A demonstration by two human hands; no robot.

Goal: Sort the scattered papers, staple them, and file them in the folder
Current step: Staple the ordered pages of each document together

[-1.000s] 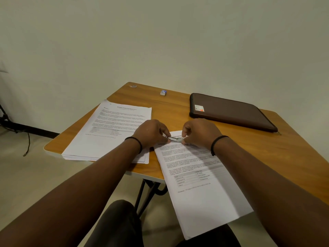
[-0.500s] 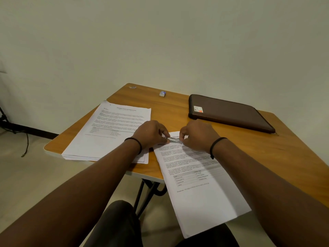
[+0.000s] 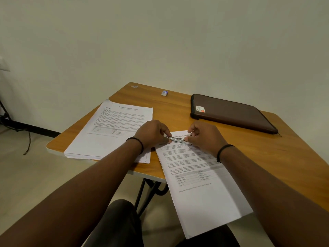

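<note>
Both hands on small metal stapler (image 3: 177,139), at top edge of near paper set (image 3: 201,177). Left hand (image 3: 153,133) pinches its left end, right hand (image 3: 203,138) pinches right end. Can't tell if it's over sheet corner.

To do well: square sheets first, seat corner fully in stapler, press straight down, hold sheets flat.

Second stack (image 3: 114,129) just left of left hand. Folder (image 3: 231,113) beyond right hand, closed. Wooden table (image 3: 267,157); near set overhangs its front edge. Plain wall (image 3: 160,41) behind.
</note>
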